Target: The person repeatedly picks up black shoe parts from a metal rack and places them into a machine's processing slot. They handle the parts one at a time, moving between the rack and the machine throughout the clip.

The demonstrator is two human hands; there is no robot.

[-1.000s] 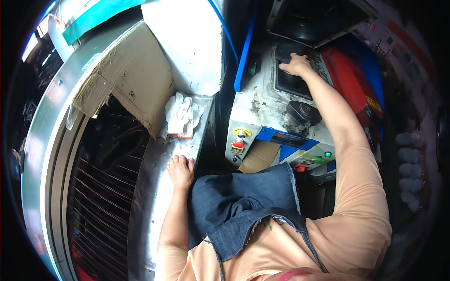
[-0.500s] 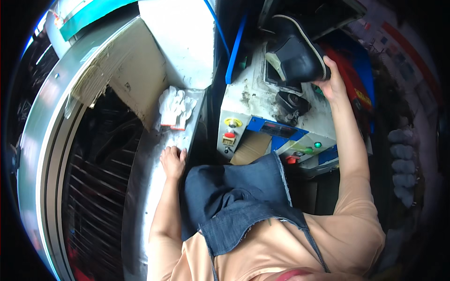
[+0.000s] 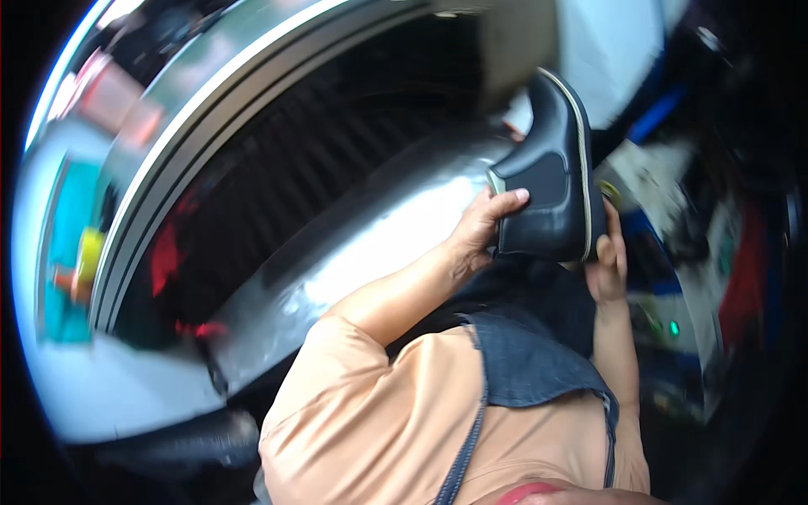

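A black ankle boot [image 3: 549, 181] with a pale line along its sole edge is up in front of me, sole turned to the right. My left hand [image 3: 484, 225] grips it by the shaft opening, with the thumb lying over the side panel and the other fingers hidden behind. At the heel end, my right hand [image 3: 608, 259] holds the sole side, its fingers up along the sole. Behind the boot, part of a white and red-edged item [image 3: 518, 116] shows, mostly covered.
A shiny metal ledge [image 3: 391, 231] runs diagonally left of the boot. Beyond it lies a dark recess bordered by a curved pale rail [image 3: 181, 143]. The machine [image 3: 656, 181] with a lit green button [image 3: 673, 328] stands at the right, blurred.
The view has swung left. My right hand has brought the boot away from the machine, close before me. My left hand has left the metal ledge and taken hold of the boot's shaft.
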